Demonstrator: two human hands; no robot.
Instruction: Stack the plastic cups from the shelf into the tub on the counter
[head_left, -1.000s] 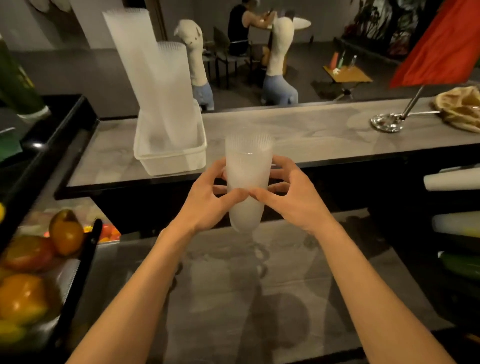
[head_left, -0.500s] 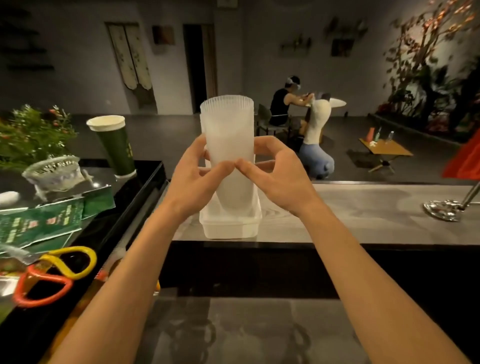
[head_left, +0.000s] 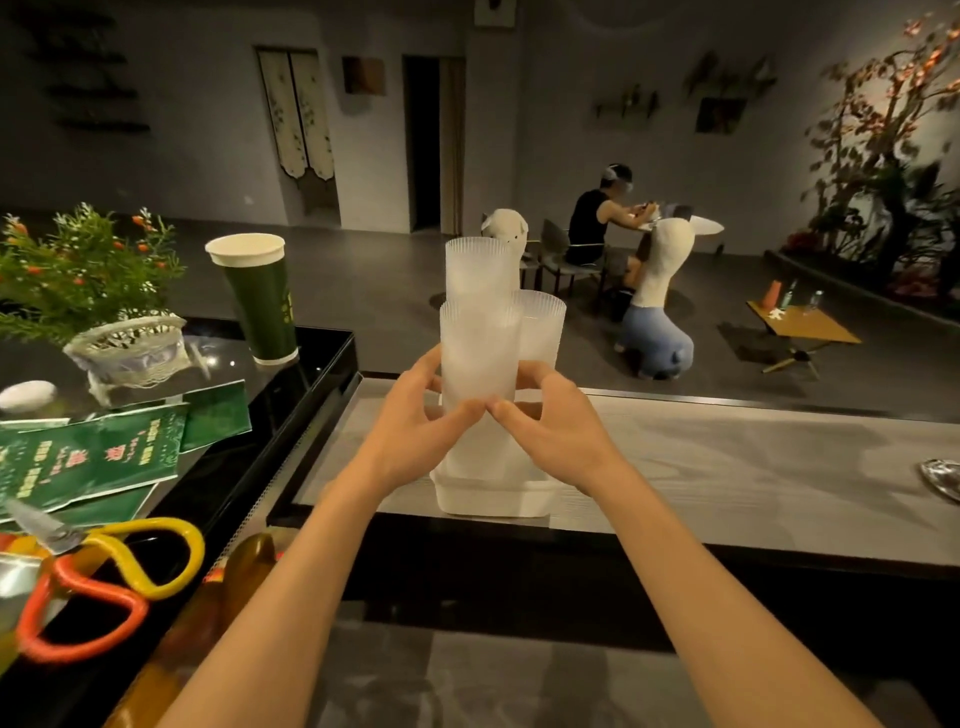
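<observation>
Left hand (head_left: 415, 421) and right hand (head_left: 556, 431) wrap the cup stack (head_left: 478, 353), upright, base about at the rim of the tub (head_left: 493, 501) on the table (head_left: 727, 457). Lower straight beside the standing stacks (head_left: 540, 322); release once seated.

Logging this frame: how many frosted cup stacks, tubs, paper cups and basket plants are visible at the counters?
Frosted ribbed plastic cup stacks: 3 (held front stack, tall rear stack, right stack)
White plastic tub: 1
Green paper cup: 1
Green plant in white woven basket: 1
Total: 6
</observation>
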